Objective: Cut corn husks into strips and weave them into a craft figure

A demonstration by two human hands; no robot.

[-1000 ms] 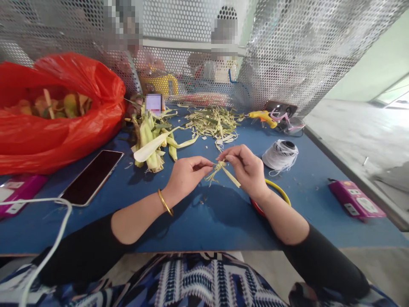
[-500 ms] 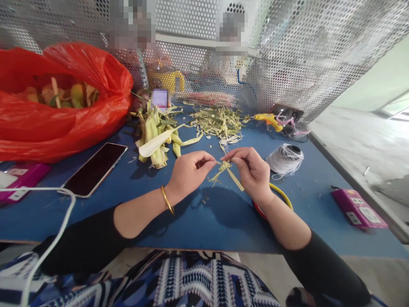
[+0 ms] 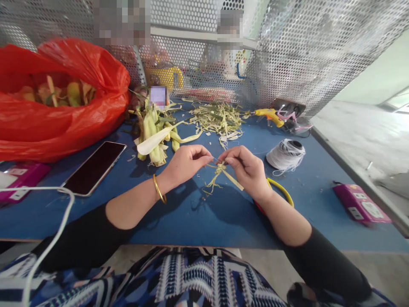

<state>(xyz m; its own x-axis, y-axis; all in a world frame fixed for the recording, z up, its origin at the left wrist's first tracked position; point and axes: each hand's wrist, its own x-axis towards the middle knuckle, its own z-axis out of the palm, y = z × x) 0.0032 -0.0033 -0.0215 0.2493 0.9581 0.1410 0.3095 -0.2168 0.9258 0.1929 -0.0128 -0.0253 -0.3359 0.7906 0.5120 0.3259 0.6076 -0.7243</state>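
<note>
My right hand pinches a small braided piece of corn husk. Loose strands hang from its lower end, and a flat strip sticks out to the right. My left hand, with a gold bangle at the wrist, is just to the left, its thumb and forefinger pressed together on a fine white thread. That thread spans the short gap between the two hands. A spool of white thread stands to the right, and a faint line leads from it toward my right hand.
Corn husks and a heap of shredded strips lie at the back. A red plastic bag and a phone are on the left. Scissors, a yellow glue gun and a purple box lie right. Perforated metal stands behind.
My left hand has drawn slightly left, away from the braided husk, and the thread now shows between the hands. My right hand and the husk have shifted a little left.
</note>
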